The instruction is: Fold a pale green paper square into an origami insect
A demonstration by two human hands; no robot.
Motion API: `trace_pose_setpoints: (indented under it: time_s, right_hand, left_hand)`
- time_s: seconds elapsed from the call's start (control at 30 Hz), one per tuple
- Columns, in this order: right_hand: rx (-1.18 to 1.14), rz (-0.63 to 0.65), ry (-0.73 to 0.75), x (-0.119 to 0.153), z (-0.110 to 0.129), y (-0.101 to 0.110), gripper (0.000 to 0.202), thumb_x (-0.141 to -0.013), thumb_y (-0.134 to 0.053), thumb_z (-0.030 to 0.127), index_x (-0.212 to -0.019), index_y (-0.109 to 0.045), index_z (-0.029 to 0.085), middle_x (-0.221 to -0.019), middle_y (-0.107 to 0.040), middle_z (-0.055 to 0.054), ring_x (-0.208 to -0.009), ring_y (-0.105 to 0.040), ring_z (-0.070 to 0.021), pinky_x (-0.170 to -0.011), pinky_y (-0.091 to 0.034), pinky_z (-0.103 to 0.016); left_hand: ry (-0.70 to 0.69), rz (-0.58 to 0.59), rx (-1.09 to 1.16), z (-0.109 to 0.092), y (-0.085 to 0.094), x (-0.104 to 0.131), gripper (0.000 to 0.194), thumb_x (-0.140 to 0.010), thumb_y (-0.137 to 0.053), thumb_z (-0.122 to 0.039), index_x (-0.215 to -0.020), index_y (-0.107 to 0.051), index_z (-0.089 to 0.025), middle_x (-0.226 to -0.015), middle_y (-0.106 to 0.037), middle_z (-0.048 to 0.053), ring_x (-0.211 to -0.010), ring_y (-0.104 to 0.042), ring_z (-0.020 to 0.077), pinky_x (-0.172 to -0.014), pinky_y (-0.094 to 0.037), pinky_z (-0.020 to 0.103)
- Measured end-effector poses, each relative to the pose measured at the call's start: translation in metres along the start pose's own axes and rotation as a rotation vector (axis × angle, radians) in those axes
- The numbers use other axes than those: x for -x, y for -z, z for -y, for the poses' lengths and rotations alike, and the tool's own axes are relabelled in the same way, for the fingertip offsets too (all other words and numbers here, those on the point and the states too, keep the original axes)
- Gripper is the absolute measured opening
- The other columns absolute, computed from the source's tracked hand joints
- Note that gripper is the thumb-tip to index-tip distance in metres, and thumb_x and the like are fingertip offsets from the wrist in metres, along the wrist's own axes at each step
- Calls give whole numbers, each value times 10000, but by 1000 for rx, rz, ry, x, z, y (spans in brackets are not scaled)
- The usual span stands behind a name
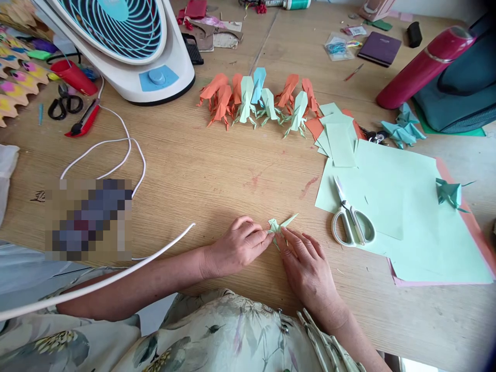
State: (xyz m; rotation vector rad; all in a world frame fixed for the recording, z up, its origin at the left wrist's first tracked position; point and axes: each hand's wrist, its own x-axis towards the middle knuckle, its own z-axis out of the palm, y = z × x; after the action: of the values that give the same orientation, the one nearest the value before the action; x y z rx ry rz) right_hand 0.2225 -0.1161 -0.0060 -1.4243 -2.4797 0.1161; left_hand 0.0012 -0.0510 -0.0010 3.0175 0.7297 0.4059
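A small pale-green origami piece (pixel 274 226) with thin pointed limbs lies at the front of the wooden table. My left hand (pixel 238 247) is closed, pinching the piece's left side between thumb and forefinger. From the right, my right hand (pixel 308 266) grips its lower right edge with the fingertips, partly hiding it. One narrow limb sticks out up and right past my right fingers. Right of my hands, white-handled scissors (pixel 351 227) rest partly on large pale-green paper sheets (pixel 403 181). Smaller cut green pieces (pixel 341 142) are piled behind them.
A row of orange, green and blue origami insects (pixel 248 101) stands across the back. A white fan (pixel 155 82) is at back left, its white cable (pixel 129 139) looping forward. A red flask (pixel 426 67) and teal bag (pixel 457 93) stand at right. A red cutter (pixel 84 120) lies left.
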Motion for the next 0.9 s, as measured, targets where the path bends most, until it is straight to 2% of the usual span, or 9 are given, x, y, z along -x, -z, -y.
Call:
trace_pose_setpoints:
  time_s: [0.13,0.27,0.47,0.63,0.73,0.9]
  right_hand:
    - [36,3,6,-1,1,0,417,-964,-431,87,-1358,-561,129,-1347,-605,-158,-1211,-549,-283,-1032,-426,-483]
    - [97,-1,36,-3,3,1,387,-948,-437,78,-1298,-603,85,-1335,-603,-191,-1204,-553,-304,-1027,-424,-489]
    - [121,-11,70,-5,5,1,404,-922,-428,52,-1274,-623,78,-1335,-597,-206,-1194,-560,-301,-1044,-416,-491]
    - [75,-100,62,-2,2,-7,363,-945,-434,81,-1251,-628,103,-1285,-634,-189,-1179,-585,-280,-1019,-441,-488]
    - [49,-139,39,-3,2,-12,359,-964,-410,89,-1255,-616,125,-1263,-661,-160,-1197,-584,-261,-1021,-446,-479]
    - [67,-229,14,-6,6,-16,321,-969,-407,79,-1214,-614,78,-1236,-679,-160,-1167,-600,-263,-1013,-440,-459]
  left_hand:
    - [30,-40,30,-1,-1,2,285,-999,-482,-167,-1256,-599,-132,-1125,-692,84,-1044,-578,188,-990,-370,422]
    - [48,-26,68,0,0,0,290,-1027,-416,-182,-1242,-606,-144,-1096,-700,77,-1020,-572,181,-983,-364,415]
    - [73,3,77,-1,2,-2,307,-1011,-428,-176,-1270,-589,-138,-1051,-685,59,-999,-566,185,-978,-368,430]
    - [62,70,-15,-4,1,0,346,-989,-476,-203,-1318,-567,-151,-1111,-667,79,-1034,-566,189,-986,-414,420]
    - [58,64,-59,-7,1,0,335,-1001,-452,-203,-1310,-575,-157,-1097,-676,79,-1014,-570,185,-996,-421,422]
    - [93,81,-115,-13,1,-2,322,-1012,-434,-191,-1296,-583,-165,-1097,-680,69,-993,-568,178,-999,-418,417]
